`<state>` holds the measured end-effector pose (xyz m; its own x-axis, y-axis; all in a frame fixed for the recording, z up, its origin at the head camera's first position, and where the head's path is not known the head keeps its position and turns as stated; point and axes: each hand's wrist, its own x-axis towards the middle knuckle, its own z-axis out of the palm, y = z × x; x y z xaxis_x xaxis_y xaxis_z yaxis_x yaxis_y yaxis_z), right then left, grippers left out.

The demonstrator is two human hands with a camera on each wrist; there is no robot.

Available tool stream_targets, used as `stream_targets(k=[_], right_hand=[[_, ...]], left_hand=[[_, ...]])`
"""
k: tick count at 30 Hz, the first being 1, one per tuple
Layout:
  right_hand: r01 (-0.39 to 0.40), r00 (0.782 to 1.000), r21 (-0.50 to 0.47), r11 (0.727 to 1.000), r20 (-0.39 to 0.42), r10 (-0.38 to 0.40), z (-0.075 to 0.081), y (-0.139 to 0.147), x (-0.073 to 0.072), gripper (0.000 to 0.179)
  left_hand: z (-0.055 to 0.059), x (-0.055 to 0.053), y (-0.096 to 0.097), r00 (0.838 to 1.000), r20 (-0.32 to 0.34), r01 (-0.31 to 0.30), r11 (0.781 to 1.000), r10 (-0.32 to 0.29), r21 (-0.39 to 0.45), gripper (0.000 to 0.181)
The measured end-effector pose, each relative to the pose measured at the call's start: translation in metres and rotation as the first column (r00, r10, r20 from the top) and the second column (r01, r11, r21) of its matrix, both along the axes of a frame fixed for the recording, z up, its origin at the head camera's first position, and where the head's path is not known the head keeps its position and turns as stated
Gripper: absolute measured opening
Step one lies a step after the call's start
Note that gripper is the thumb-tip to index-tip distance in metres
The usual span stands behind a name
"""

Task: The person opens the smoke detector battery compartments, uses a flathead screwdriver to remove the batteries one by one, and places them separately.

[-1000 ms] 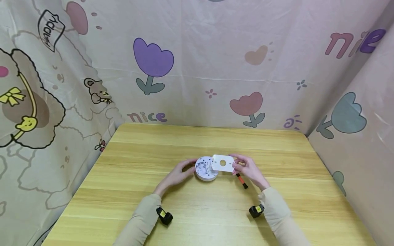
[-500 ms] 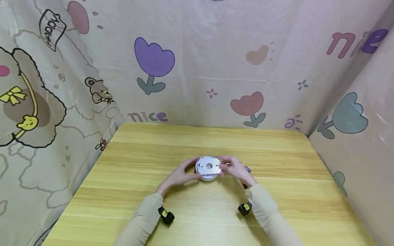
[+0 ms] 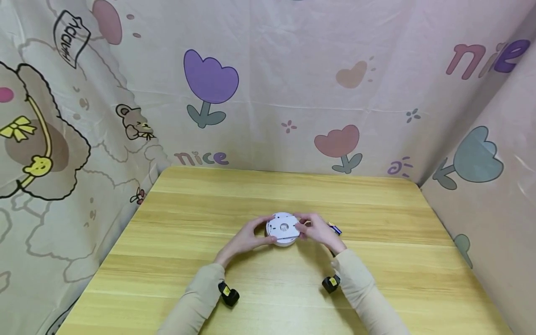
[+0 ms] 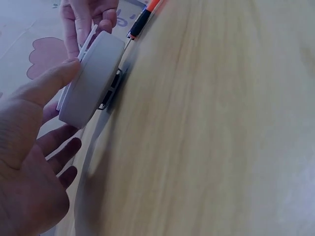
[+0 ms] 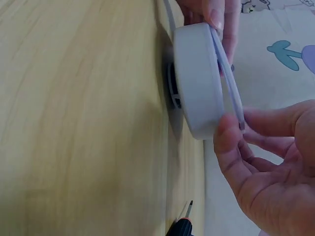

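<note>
A round white smoke alarm point(image 3: 284, 242) stands above the table's middle, its dark vented underside point(image 5: 173, 84) facing the wood. Over its upper face lies a white mounting plate point(image 3: 276, 231) with a round central hole. My left hand point(image 3: 246, 238) grips the alarm from the left, thumb on the plate's edge and fingers round the far side. My right hand point(image 3: 319, 230) pinches the plate's right end between thumb and fingers, and one fingertip is at the alarm's rim. In the right wrist view the plate point(image 5: 231, 81) slants, with a gap to the alarm at the right hand's end.
A screwdriver point(image 4: 142, 22) with an orange and black handle lies right of the alarm, mostly behind the right wrist in the head view. Beside it is a small blue-and-white cylinder point(image 3: 336, 229) like a battery. A patterned curtain point(image 3: 268, 93) hangs behind the wooden table point(image 3: 259, 298).
My right hand has moved left, bringing the plate from beside the alarm onto its upper face. My left thumb has come onto the plate's edge.
</note>
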<state>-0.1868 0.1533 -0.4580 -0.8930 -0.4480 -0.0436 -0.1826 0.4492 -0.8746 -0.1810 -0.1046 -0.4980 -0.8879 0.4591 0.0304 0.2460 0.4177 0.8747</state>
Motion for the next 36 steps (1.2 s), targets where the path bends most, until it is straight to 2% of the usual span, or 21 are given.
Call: stream_targets(k=[5, 9, 16, 19, 24, 31, 36], right_hand=[[-0.055, 0.989, 0.109, 0.992, -0.130, 0.069, 0.000, 0.002, 0.001, 0.061], [-0.074, 0.979, 0.160, 0.984, -0.174, 0.102, -0.002, 0.004, 0.000, 0.067], [-0.016, 0.992, 0.134, 0.991, -0.119, 0.032, -0.008, 0.005, -0.004, 0.060], [-0.032, 0.987, 0.137, 0.990, -0.154, 0.053, -0.010, 0.005, -0.006, 0.063], [-0.034, 0.978, 0.152, 0.988, -0.197, 0.064, -0.010, 0.002, -0.005, 0.071], [-0.008, 0.991, 0.090, 0.996, -0.134, 0.020, -0.017, -0.001, 0.000, 0.074], [-0.027, 0.993, 0.070, 0.997, -0.115, 0.035, -0.021, 0.002, 0.000, 0.072]], left_hand=[[-0.002, 0.000, 0.001, 1.000, -0.014, -0.021, 1.000, 0.021, -0.004, 0.072], [-0.002, 0.002, 0.000, 0.999, -0.016, -0.041, 0.999, 0.041, 0.002, 0.070], [0.000, 0.004, 0.003, 0.997, -0.001, -0.077, 0.997, 0.077, 0.013, 0.070], [0.000, 0.003, 0.004, 0.996, -0.016, -0.082, 0.997, 0.082, 0.000, 0.070], [0.000, 0.000, 0.003, 0.998, -0.033, -0.059, 0.998, 0.058, -0.027, 0.071], [0.002, 0.000, -0.002, 0.997, -0.072, -0.034, 0.997, 0.029, -0.072, 0.069], [0.005, 0.001, -0.003, 0.993, -0.114, -0.015, 0.994, 0.002, -0.112, 0.068]])
